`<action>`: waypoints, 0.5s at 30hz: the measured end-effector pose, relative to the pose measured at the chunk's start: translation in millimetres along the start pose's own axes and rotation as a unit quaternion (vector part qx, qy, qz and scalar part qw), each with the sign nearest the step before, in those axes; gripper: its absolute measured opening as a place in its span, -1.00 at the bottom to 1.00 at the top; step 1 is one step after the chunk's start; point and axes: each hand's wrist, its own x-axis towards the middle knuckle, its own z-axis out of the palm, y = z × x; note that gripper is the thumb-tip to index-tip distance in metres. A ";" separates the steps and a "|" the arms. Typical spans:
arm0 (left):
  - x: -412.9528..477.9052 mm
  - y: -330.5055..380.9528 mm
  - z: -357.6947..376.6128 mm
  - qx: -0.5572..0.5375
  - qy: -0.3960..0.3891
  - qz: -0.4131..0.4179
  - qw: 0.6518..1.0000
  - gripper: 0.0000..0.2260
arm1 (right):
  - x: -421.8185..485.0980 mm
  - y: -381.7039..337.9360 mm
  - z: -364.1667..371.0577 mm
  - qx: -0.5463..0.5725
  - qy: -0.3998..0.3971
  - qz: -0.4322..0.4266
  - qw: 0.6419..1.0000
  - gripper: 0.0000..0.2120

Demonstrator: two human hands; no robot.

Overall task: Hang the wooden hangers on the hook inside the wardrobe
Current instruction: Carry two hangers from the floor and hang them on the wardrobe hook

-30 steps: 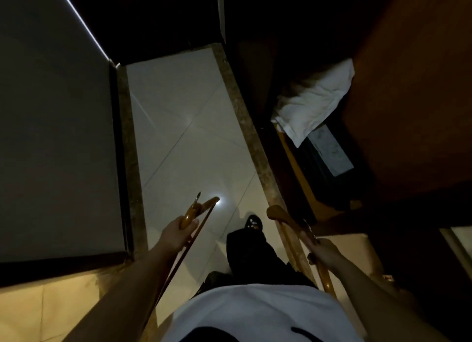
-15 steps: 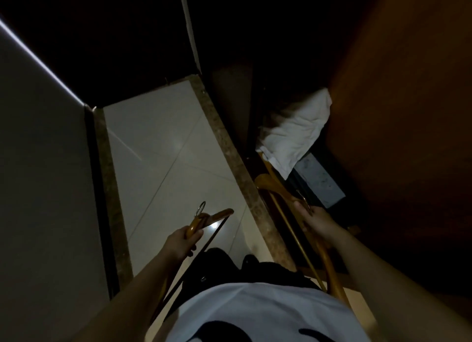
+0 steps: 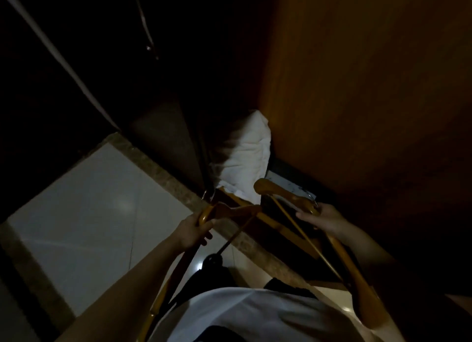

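My left hand [image 3: 192, 230] grips a wooden hanger [image 3: 231, 211] near its metal hook, its arm pointing right toward the wardrobe. My right hand [image 3: 324, 218] holds a second wooden hanger [image 3: 278, 189] by its neck, its upper arm tip reaching over the wardrobe floor and its lower arm running down past my right forearm. Both hangers have a thin crossbar. The wardrobe's brown wooden side wall [image 3: 370, 91] fills the upper right. The hook inside the wardrobe is not visible in the dark.
A white folded cloth [image 3: 245, 152] lies on the wardrobe floor beside a dark box with a pale sheet [image 3: 288, 184]. A speckled stone threshold [image 3: 163, 173] separates the wardrobe from the white tiled floor [image 3: 89, 201]. My foot [image 3: 212, 261] stands near the threshold.
The view has tilted up and toward the wardrobe. Both hands have risen and moved forward, bringing the two hangers closer together over the threshold.
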 end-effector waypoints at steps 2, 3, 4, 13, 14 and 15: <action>18.1 22.2 -27.5 0.012 -0.035 0.023 0.999 -0.72 | 1.2 -16.3 0.7 0.000 0.048 0.002 0.999 -0.79; 25.4 34.2 -39.2 0.013 -0.048 0.039 0.998 -0.71 | -0.8 -25.2 1.4 -0.005 0.069 0.002 0.998 -0.78; 32.4 45.7 -49.5 0.012 -0.063 0.057 0.996 -0.70 | -2.4 -33.8 1.8 -0.009 0.093 0.002 0.996 -0.71; 68.8 150.6 -103.4 0.029 -0.174 0.182 0.967 -0.77 | -36.4 -86.9 -26.5 0.106 0.285 -0.097 0.948 -0.57; 65.4 160.8 -105.0 0.036 -0.176 0.201 0.963 -0.82 | -43.4 -92.2 -27.0 0.093 0.299 -0.123 0.942 -0.55; 66.7 165.3 -104.8 0.044 -0.172 0.218 0.959 -0.82 | -49.0 -97.9 -27.9 0.076 0.307 -0.150 0.937 -0.56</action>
